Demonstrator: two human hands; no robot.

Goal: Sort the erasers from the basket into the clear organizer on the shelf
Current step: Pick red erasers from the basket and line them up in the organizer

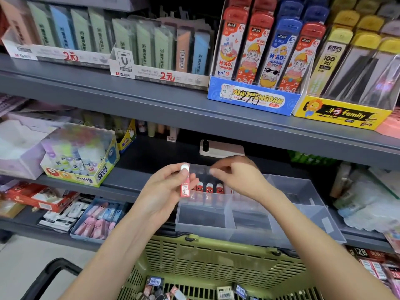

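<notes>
The green basket [216,252], nearest the camera, held many loose erasers [225,294]. The clear organizer [249,226] on the shelf beyond it had only a short row of red erasers [208,188] in a back compartment, so the sorting looked barely begun. The left hand [166,191] pinched a pink eraser [185,185] upright beside that row, while the right hand [240,178] hovered over the same compartment, too blurred to tell whether it gripped anything.
</notes>
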